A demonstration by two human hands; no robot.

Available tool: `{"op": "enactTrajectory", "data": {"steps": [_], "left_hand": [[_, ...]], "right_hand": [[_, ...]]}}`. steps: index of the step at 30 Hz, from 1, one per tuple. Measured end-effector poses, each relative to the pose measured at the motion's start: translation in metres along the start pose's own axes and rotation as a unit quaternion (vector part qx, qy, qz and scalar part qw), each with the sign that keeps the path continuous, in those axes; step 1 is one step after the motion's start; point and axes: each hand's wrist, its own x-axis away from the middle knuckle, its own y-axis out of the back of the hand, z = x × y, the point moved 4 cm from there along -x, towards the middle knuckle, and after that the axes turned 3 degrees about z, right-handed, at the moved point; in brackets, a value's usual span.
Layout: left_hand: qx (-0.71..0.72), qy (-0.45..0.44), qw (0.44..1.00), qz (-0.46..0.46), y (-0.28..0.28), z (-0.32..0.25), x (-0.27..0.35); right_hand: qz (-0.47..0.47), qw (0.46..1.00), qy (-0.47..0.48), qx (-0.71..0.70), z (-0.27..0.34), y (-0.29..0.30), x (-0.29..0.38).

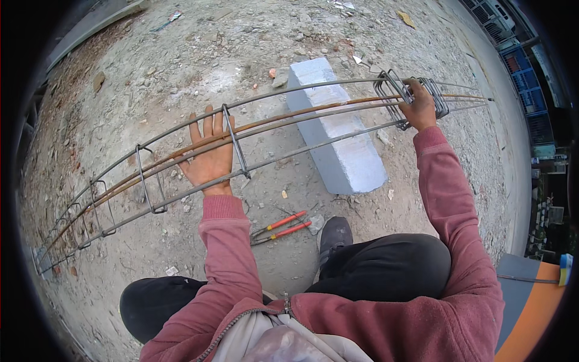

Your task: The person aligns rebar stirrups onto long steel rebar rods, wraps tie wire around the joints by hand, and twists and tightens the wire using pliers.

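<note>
A long cage of steel reinforcing bars [289, 158] runs from the lower left to the upper right, across a pale rectangular block [346, 131]. Square wire stirrups [151, 181] sit spaced along its left half; more are bunched [390, 97] toward the right end. My left hand [210, 154] lies palm up with fingers spread under the bars, near one stirrup [235, 141]. At the bunched stirrups, my right hand [418, 104] has its fingers curled around some of them. Pincers with red and yellow handles [289, 226] lie on the ground below the cage, beside my shoe.
Rubble and small stones cover the dirt ground [203, 40]. A grey and orange object [529, 298] stands at the lower right. A concrete edge [95, 34] crosses the upper left, and a paved strip [515, 181] runs along the right.
</note>
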Motion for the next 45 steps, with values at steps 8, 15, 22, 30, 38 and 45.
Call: {"op": "enactTrajectory", "data": {"steps": [8,15,22,30,38,45], "left_hand": [[-0.009,0.005,1.000,0.003,0.015,-0.001,0.002],[0.025,0.004,1.000,-0.014,0.038,0.002,0.001],[0.028,0.002,0.999,-0.021,0.036,0.001,0.000],[0.035,0.022,0.999,-0.016,0.040,0.002,-0.003],[0.040,0.031,0.999,-0.013,0.047,0.004,-0.001],[0.041,0.011,0.999,0.010,0.043,-0.001,-0.006]], "right_hand": [[0.041,0.986,0.022,0.161,-0.015,-0.029,0.019],[0.197,0.963,-0.108,-0.145,0.021,-0.051,0.018],[0.353,0.887,-0.155,-0.254,0.075,-0.063,0.025],[0.349,0.908,-0.151,-0.178,0.067,-0.051,0.018],[0.425,0.896,-0.111,0.067,0.067,-0.008,0.053],[0.351,0.926,-0.063,-0.126,0.071,-0.046,0.121]]}}
